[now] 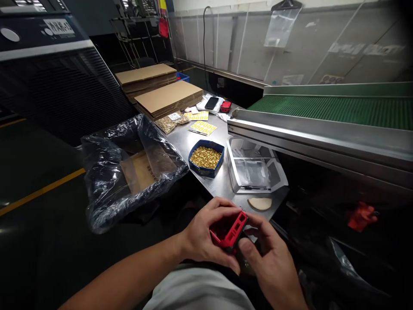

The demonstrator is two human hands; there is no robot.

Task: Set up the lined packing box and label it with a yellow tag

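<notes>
A red plastic housing (235, 230) with black edges and rectangular cut-outs is held low in front of my body, tilted. My left hand (206, 237) wraps around its left side, fingers over the top and thumb below. On the other side, my right hand (272, 258) has its index finger and thumb closed against the housing's black edge. Whether a small part sits between those fingertips is hidden. Beyond my hands, on the metal table (214, 187), stands a blue tray (206, 171) of small brass-coloured parts. Right of it is a white bin (237, 183) with clear plastic bags and a pen.
A box lined with dark plastic (106, 189) stands on the left. Behind are stacked cardboard sheets (169, 97), a bag of brass parts (171, 122), yellow sticker sheets (203, 127), a phone (212, 103) and another red housing (226, 106). A green conveyor (335, 107) borders the right.
</notes>
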